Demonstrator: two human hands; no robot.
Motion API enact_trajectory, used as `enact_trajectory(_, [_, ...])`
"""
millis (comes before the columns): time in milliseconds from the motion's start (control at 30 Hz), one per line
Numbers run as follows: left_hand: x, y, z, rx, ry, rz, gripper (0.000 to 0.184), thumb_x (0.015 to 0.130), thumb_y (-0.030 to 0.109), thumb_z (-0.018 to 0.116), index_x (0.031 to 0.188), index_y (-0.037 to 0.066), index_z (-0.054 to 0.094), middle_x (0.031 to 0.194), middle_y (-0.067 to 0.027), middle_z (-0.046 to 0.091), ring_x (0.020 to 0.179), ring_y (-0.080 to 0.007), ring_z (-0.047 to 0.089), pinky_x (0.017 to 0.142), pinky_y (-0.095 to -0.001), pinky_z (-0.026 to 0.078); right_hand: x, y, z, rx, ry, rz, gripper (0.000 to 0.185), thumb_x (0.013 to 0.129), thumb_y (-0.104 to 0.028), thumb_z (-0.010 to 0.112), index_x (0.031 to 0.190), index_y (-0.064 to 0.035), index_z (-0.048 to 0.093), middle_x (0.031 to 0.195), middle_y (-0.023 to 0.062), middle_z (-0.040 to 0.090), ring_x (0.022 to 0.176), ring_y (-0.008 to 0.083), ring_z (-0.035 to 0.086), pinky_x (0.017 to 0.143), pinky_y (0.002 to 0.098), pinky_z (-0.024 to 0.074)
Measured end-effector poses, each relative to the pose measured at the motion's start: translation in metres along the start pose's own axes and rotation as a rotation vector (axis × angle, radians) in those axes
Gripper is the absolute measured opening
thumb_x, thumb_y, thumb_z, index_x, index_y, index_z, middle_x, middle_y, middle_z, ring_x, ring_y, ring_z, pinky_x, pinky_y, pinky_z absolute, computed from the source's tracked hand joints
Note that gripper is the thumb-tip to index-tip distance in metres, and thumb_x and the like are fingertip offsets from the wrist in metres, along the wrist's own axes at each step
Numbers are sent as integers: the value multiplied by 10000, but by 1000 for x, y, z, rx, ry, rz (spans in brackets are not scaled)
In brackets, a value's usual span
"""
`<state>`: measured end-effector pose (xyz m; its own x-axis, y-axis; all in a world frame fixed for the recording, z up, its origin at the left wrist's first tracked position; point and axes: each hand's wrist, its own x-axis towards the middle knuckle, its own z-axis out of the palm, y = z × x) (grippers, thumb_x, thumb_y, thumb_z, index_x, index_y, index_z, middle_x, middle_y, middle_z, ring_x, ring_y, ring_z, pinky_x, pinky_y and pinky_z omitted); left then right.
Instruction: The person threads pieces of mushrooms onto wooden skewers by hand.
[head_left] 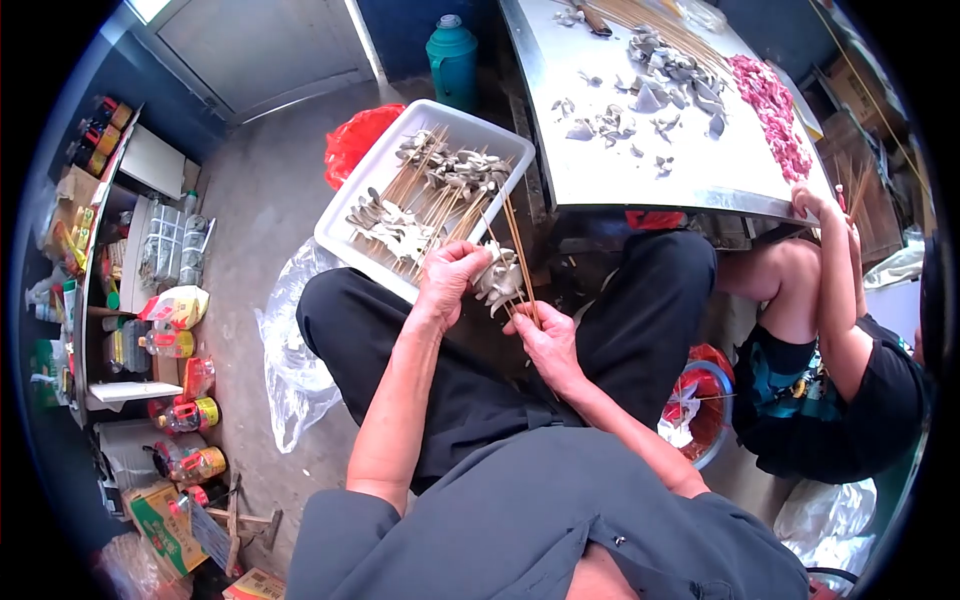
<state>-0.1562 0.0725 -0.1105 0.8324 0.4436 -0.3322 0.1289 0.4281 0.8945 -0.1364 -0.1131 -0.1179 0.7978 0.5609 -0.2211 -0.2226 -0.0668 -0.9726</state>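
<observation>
Over my lap, my right hand (546, 345) is closed round several thin bamboo skewers (516, 235) that point up and away from me. Grey-white oyster mushroom pieces (499, 278) sit on the skewers between my two hands. My left hand (452, 282) pinches at the left edge of these mushrooms, fingers together. Just beyond my left hand stands a white plastic tray (335, 222), tilted near my knee. In it lie several finished mushroom skewers (390, 225) in two groups, their bare sticks side by side.
At the right, a metal-topped table (590, 170) bears loose mushrooms (665, 85), sliced raw meat (770, 110) and more skewers. A co-worker (840, 370) sits beside it. A teal flask (452, 62), red bag (358, 140), clear plastic bag (298, 345) and lined bucket (715, 410) stand around.
</observation>
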Motion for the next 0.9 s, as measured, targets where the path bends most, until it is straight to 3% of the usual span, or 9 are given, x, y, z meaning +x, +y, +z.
enact_trajectory(167, [-3, 0, 5, 35, -71, -69, 127, 826, 151, 710, 773, 45, 664, 670, 19, 607, 553, -45, 485, 506, -201, 358, -1, 8, 0, -31, 41, -27, 106, 887, -79, 578, 887, 3, 646, 682, -20, 628, 532, 21, 424, 488, 211, 348])
enact_trajectory(267, [-3, -5, 8, 29, -72, -77, 119, 834, 162, 710, 785, 63, 666, 651, 37, 590, 519, -27, 452, 466, -187, 318, 2, 8, 1, -11, 55, -32, 109, 888, -84, 576, 846, -7, 641, 640, -32, 588, 521, 19, 413, 478, 211, 335])
enact_trajectory(433, [-3, -6, 8, -46, -114, -119, 130, 854, 168, 692, 892, 46, 671, 751, 20, 632, 624, -54, 572, 550, -191, 446, 9, 10, -2, 42, 63, -32, 120, 896, -93, 576, 819, -26, 639, 610, -50, 548, 498, 11, 400, 455, 203, 312])
enact_trajectory(567, [-8, -3, 14, -72, -154, -108, 377, 850, 140, 685, 1181, 3, 569, 960, -43, 657, 780, -106, 633, 690, -234, 519, 13, 1, 1, 152, 101, 11, 133, 914, -102, 570, 830, -29, 642, 599, -59, 532, 494, 8, 396, 448, 196, 302])
enact_trajectory(700, [-4, -7, 11, -60, -169, -103, 362, 847, 125, 684, 1171, 3, 579, 963, -49, 660, 776, -101, 632, 669, -231, 523, 14, 10, -4, 111, 50, 27, 123, 916, -109, 572, 852, -29, 640, 608, -57, 536, 491, 9, 394, 443, 199, 299])
enact_trajectory(900, [3, -5, 9, -91, -11, -10, 368, 845, 79, 672, 1191, -1, 575, 965, -58, 672, 766, -104, 641, 627, -236, 528, 8, 8, -8, 135, -22, 104, 170, 934, -173, 567, 873, -31, 636, 620, -51, 545, 478, 14, 379, 437, 201, 289])
